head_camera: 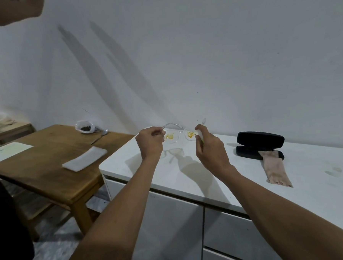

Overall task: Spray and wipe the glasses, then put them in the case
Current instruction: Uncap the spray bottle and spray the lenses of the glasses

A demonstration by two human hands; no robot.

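Step in hand looks like spraying. Left hand [150,143], centre frame, has fingers pinched on a temple arm of the clear-framed glasses with yellow smears on both lenses [172,137], holding them up off the white cabinet top [189,180]; their shadow falls on the surface just below. Right hand [209,145], just right of the glasses, has fingers wrapped round a small pale spray bottle [200,137], mostly hidden by the hand, apparently aimed at the right lens. Can't tell if the nozzle is being pressed.

Both lenses still dirty, so wiping isn't started. Next move, my read: wet both lenses, put the bottle down, reach right for the cloth while the left hand holds its pinch on the frame.

Count:
- glasses: 1, two smeared lenses
- spray bottle: 1
- black hard oval glasses case [260,145]: 1, lid open, right of centre
- beige wiping cloth [276,169]: 1, upper end lying across the case's lower half, rest trailing onto the cabinet top
- hands: 2

Left of frame: brown wooden table [49,172] with a folded white cloth [84,158], one paper sheet [9,151], one small plastic bag of dark bits [86,128].
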